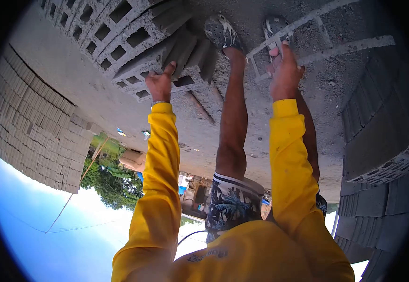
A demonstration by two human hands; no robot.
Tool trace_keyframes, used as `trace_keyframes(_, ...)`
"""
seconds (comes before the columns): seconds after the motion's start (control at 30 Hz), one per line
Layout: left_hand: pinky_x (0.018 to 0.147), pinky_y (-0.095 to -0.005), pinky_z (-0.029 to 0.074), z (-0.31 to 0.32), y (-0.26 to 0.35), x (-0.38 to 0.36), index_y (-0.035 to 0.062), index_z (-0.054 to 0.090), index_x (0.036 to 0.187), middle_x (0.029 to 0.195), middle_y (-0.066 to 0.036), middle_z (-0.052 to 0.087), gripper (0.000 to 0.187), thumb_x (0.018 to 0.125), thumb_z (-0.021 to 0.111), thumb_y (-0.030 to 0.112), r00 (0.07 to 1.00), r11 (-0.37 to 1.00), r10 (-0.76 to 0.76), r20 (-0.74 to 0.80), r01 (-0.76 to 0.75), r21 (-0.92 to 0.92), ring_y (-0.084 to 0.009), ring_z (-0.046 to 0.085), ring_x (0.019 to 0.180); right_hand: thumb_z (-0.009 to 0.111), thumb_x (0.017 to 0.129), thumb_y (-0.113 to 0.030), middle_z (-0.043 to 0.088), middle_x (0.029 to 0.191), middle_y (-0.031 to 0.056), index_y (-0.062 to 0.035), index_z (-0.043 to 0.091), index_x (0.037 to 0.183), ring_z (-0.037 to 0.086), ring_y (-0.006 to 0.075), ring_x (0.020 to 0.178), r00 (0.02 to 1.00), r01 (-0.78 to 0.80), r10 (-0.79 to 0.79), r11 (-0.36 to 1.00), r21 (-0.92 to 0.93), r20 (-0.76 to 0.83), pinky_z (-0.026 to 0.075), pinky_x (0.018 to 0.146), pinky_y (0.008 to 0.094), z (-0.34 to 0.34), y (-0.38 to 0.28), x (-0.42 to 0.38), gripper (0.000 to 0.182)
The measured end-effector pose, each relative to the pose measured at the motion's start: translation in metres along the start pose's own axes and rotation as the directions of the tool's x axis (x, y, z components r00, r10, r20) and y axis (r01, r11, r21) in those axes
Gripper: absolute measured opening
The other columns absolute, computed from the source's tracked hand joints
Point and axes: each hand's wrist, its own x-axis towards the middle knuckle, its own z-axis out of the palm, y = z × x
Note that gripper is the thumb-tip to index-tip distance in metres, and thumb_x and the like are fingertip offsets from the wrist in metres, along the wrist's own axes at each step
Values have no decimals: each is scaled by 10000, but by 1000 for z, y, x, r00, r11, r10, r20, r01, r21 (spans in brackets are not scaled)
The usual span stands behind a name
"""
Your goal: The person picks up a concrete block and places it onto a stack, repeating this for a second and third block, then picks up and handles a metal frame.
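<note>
at the hollow block: both hands down on grey ground

view is upside down, w/ the ground at the top of the picture and sky at the bottom. left hand [160,84] is clamped on the near edge of the hollow block [185,51], thumb up against its ribbed side, fingers curled over the rim by the open cells. that block sits tilted at the end of a row of more blocks [101,28], which runs off from it toward the picture's top left corner.

right hand [284,70], well to the right of the block, is closed round a thin bar of a grey metal frame [345,47]; the frame lies flat on the ground [73,80] and stretches further right, away from the block. can't tell how tight the grip is, since the fingers are partly hidden behind the bar.

between block and frame stands the person's own bare leg, w/ one shoe [221,30] just right of the block and the other shoe [276,26] under the frame bars. both arms wear yellow sleeves [160,188]; patterned shorts [232,204] show between them.

far left of the block, a block wall [30,127]. far right of it, past the frame, a stacked pile of blocks [378,141]. behind the block, trees [113,181] and blue sky.
</note>
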Motion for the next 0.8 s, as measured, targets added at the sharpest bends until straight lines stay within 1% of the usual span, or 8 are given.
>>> trace_keyframes(0.1, 860, -311, 468, -43, -12, 1, -124, 653, 990, 1009, -153, 679, 577, 678, 896, 297, 996, 996, -26, 82, 33, -88, -213, 604, 894, 653, 908, -344, 361, 546, -37, -44, 594, 776, 329, 105, 485, 999, 35, -31, 994, 102, -44, 312, 501, 275, 9, 0, -3, 333)
trace_keyframes(0.2, 810, -291, 465, -59, -11, 5, -74, 652, 882, 944, -115, 666, 473, 676, 907, 267, 995, 997, -6, 103, 14, -73, -182, 575, 834, 647, 911, -350, 342, 527, -31, -49, 587, 755, 312, 112, 467, 992, 121, -124, 987, 110, 18, 299, 486, 265, 13, 7, -2, 345)
trace_keyframes(0.23, 751, -277, 453, -61, -13, 6, -25, 620, 782, 866, -78, 632, 437, 664, 917, 272, 993, 999, -43, 108, 46, -18, -153, 530, 772, 648, 909, -356, 353, 533, -29, -51, 588, 755, 323, 113, 477, 991, 130, -132, 988, 78, 17, 315, 499, 273, 15, 7, -4, 348)
trace_keyframes(0.33, 709, -267, 437, -57, -26, 11, 8, 571, 718, 799, -47, 585, 457, 657, 922, 293, 993, 998, -56, 102, 55, 14, -144, 485, 727, 652, 904, -373, 385, 557, -24, -55, 594, 759, 357, 118, 509, 987, 159, -159, 987, -8, 32, 360, 544, 302, 24, 5, -14, 355)
trace_keyframes(0.5, 704, -295, 424, -39, -33, 11, 52, 494, 666, 735, -30, 509, 523, 647, 919, 354, 997, 1000, 21, 78, -21, -1, -154, 447, 708, 659, 895, -391, 418, 610, -19, -53, 611, 780, 396, 122, 576, 970, 231, -230, 973, 2, 72, 392, 626, 352, 30, -2, -18, 360)
trace_keyframes(0.6, 736, -320, 430, -41, -31, 9, 27, 512, 680, 758, -65, 531, 527, 653, 906, 375, 996, 1000, 5, 92, -5, -3, -183, 465, 738, 658, 897, -385, 387, 579, -31, -47, 619, 800, 365, 112, 538, 969, 223, -214, 973, -63, 126, 386, 608, 330, 20, -2, -10, 354)
trace_keyframes(0.67, 748, -322, 435, -40, -24, 7, 2, 535, 704, 776, -79, 550, 527, 654, 902, 378, 997, 998, -31, 71, 27, 52, -195, 476, 748, 654, 902, -380, 362, 552, -44, -42, 619, 792, 335, 103, 506, 970, 201, -195, 979, -30, 149, 380, 579, 313, 17, -5, -8, 357)
trace_keyframes(0.8, 708, -323, 421, -41, -16, 5, 43, 482, 668, 728, -45, 494, 546, 648, 902, 391, 998, 998, 17, 68, -21, 65, -181, 436, 709, 635, 926, -350, 312, 510, -71, -29, 615, 766, 270, 83, 443, 979, 149, -159, 985, 87, 131, 346, 509, 268, 33, -9, -26, 358)
